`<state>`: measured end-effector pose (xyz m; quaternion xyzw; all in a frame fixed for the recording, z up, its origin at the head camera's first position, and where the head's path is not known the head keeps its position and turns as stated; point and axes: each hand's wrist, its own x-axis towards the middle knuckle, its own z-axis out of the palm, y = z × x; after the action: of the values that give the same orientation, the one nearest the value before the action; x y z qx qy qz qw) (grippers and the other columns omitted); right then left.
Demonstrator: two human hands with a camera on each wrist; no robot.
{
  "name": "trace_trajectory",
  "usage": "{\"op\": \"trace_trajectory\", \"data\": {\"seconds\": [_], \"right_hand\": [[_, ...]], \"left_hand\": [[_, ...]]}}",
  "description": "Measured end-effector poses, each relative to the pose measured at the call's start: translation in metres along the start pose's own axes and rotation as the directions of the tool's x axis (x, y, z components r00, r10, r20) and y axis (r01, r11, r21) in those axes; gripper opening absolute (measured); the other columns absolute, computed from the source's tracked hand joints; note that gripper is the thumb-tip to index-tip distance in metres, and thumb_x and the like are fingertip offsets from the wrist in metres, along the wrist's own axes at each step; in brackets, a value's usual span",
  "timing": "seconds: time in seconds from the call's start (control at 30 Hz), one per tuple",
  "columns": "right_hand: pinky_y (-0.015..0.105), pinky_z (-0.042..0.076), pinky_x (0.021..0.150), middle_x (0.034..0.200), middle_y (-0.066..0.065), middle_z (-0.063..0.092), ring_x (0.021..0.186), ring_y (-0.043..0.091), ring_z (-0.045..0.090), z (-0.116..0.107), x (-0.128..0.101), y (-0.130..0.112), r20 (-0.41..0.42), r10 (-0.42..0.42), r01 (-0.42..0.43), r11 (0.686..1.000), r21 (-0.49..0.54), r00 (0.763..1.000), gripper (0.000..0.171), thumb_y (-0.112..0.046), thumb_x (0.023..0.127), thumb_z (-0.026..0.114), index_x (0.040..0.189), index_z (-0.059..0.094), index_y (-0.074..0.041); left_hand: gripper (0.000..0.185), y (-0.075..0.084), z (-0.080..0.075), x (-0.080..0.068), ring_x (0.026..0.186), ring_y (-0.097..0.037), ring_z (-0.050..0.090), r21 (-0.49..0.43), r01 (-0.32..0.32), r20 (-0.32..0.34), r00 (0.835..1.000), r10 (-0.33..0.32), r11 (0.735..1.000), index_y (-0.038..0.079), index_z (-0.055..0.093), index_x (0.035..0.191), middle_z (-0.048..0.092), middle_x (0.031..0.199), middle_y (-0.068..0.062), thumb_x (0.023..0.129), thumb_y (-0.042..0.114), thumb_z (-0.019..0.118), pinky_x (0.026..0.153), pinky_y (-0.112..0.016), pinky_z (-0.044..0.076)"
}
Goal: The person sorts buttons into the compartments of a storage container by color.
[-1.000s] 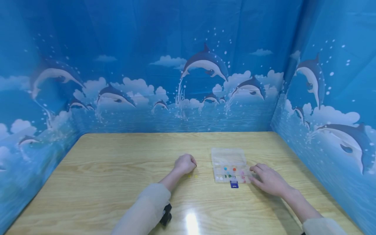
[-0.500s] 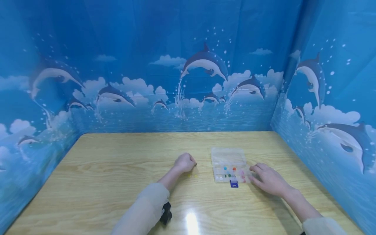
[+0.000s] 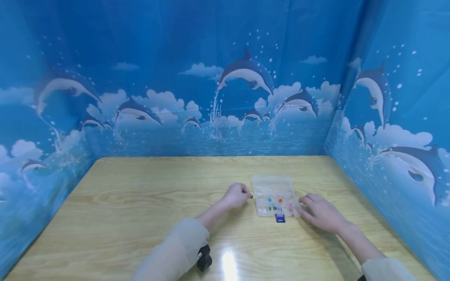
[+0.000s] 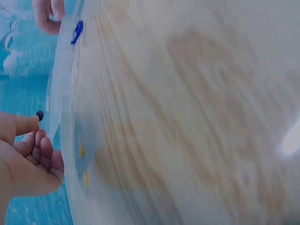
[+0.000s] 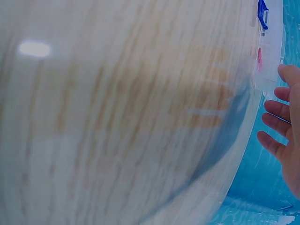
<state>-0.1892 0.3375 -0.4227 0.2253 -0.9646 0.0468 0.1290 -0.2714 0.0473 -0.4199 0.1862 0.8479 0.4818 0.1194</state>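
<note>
The left hand point(image 3: 237, 195) pinches a tiny dark bead point(image 4: 40, 115) at its fingertips. The other fingers are curled in. So its grip is tight on the bead. The bead is just beside the left edge of the clear box point(image 3: 274, 190), a little above the worktop point(image 3: 140, 203).

The right hand point(image 3: 321, 214) lies flat on the worktop with its fingers straight and a bit spread. Its grip is wide and holds nothing. Its fingertips touch the right side of the box.

The box lies open near the middle of the worktop. Small beads of many colours sit in its little cups. A blue clasp point(image 3: 279, 217) sticks out at its near edge. Two small yellow beads point(image 4: 83, 164) lie on the worktop near the left hand.
</note>
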Motion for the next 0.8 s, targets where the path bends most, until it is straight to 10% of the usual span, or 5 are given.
{"op": "trace_trajectory", "data": {"seconds": [0.8], "right_hand": [[0.045,0.048,0.079,0.097,0.011,0.059,0.089,0.028,0.057,-0.002,0.0,-0.002,0.006,0.003,-0.003,1.0,-0.001,1.0,0.034,-0.022,0.083,0.066,0.106,0.06,0.002]], "left_hand": [[0.007,0.024,0.031,0.005,0.07,-0.008,0.052,0.024,-0.042,0.05,0.998,0.041,0.999,0.004,0.065,0.085,0.059,0.078,0.002,0.087,0.008,0.06,0.059,-0.02,0.044]]}}
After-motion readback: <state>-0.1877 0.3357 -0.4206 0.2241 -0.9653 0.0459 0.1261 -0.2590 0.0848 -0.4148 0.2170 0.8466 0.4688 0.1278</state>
